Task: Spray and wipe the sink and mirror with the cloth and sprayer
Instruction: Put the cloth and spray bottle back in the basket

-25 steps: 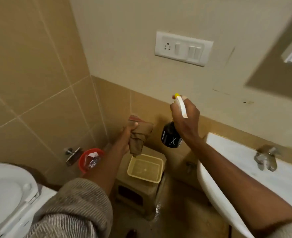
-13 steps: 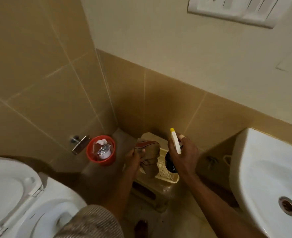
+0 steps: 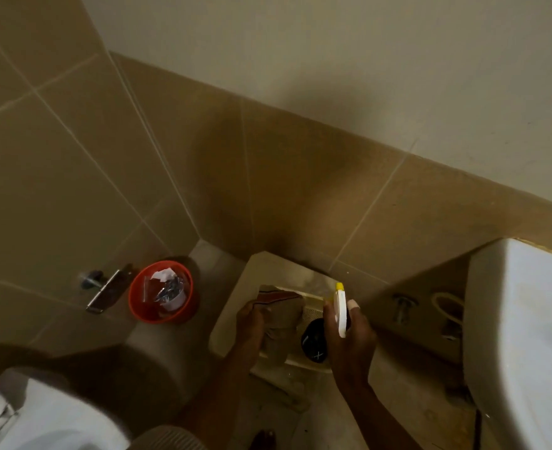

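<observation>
My left hand (image 3: 250, 323) grips a crumpled brown cloth (image 3: 282, 323) with a dark red stripe, low over a pale yellow basket (image 3: 313, 306). My right hand (image 3: 352, 339) holds a spray bottle (image 3: 315, 341) with a black body and a white trigger head tipped yellow, its base down in the basket beside the cloth. The basket rests on a beige plastic stool (image 3: 235, 306). The white sink (image 3: 524, 336) fills the right edge; its tap is out of view. No mirror shows.
A red bin (image 3: 162, 292) holding scraps stands in the floor corner left of the stool. A chrome wall fitting (image 3: 105, 287) sticks out beside it. The white toilet (image 3: 24, 414) fills the lower left. Pipes (image 3: 404, 306) run under the sink.
Both hands have dropped from chest height down to the basket on the stool, carrying the cloth and the sprayer. My view has tilted down, so the switch plate and tap have left the frame.
</observation>
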Available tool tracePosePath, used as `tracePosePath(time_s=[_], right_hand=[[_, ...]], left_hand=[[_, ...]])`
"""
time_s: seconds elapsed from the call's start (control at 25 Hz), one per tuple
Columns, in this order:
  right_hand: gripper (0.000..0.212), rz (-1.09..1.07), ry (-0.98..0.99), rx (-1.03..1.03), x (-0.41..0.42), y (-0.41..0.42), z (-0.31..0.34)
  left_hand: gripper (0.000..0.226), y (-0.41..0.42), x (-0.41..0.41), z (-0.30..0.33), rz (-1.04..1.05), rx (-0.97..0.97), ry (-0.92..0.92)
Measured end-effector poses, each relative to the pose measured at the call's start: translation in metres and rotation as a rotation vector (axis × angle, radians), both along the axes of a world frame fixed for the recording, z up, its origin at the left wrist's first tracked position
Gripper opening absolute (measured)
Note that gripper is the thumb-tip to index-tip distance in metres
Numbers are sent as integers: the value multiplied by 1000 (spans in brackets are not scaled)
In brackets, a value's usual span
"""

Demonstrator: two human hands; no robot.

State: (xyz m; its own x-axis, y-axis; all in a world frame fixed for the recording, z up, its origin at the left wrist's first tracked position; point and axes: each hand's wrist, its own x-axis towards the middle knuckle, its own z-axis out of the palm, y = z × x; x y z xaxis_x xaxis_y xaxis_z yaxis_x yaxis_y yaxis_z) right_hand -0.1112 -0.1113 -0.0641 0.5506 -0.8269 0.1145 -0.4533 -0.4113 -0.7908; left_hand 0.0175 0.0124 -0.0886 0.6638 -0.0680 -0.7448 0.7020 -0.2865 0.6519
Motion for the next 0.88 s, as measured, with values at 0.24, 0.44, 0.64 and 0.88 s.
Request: tracePosePath(time_s=[0.24,0.44,0.64,0.88], right_hand=[[49,24,3,-43,8,6,-43],[51,59,5,-89,14,11,-61],[58,105,66,-103,8,13,-76],[105,158,344,-18,-12,15,-75]], left_hand=[[40,-19,11,-94,-54,52,60],[43,-32,4,-64,-108,193,-3],[45,-40,-3,-29,-271,267,-62],[49,-30,3,8,-435,374,-82]])
